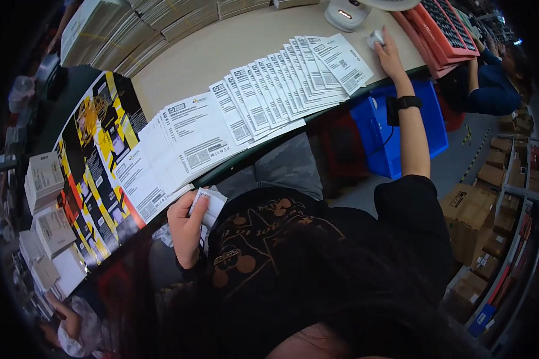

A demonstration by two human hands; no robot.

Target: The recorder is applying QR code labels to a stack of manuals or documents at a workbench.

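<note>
Two hands work apart: the left hand (187, 230) is curled closed around a small stack of white slips (208, 206), thumb on top, holding it close to the body just below the edge of the desk (221, 45). The right hand (390, 55) reaches far out over the desk's right end, fingers bent loosely over a small white device (375, 38) that it touches, beside a white stand (345, 13) and red trays (443, 30). Between them, white printed sheets (251, 105) lie fanned in an overlapping row along the desk edge, with a black and yellow sheet (99, 161) at its left end.
</note>
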